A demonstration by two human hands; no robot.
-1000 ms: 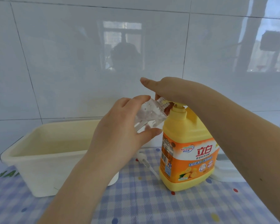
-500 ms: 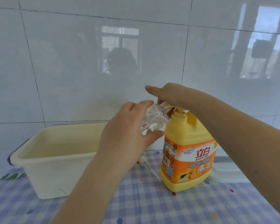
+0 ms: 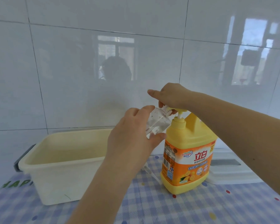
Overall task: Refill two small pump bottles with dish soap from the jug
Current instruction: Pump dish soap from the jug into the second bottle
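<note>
on the checked table (image 3: 152,207) stands the orange jug (image 3: 187,160), upright, between a cream tub (image 3: 58,172) and a white tray (image 3: 233,175). the right hand (image 3: 171,96) lies closed over the jug's pump head, whose stem shows raised. the left hand (image 3: 132,141) grips a clear small bottle (image 3: 157,123), tilted, its threaded open neck right at the pump's spout. a loose pump (image 3: 149,171) lies on the table beside the jug

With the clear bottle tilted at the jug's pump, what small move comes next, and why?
Probably press the pump head down: the right hand rests on it, the left hand holds the small bottle with its open neck at the spout of the jug.
</note>
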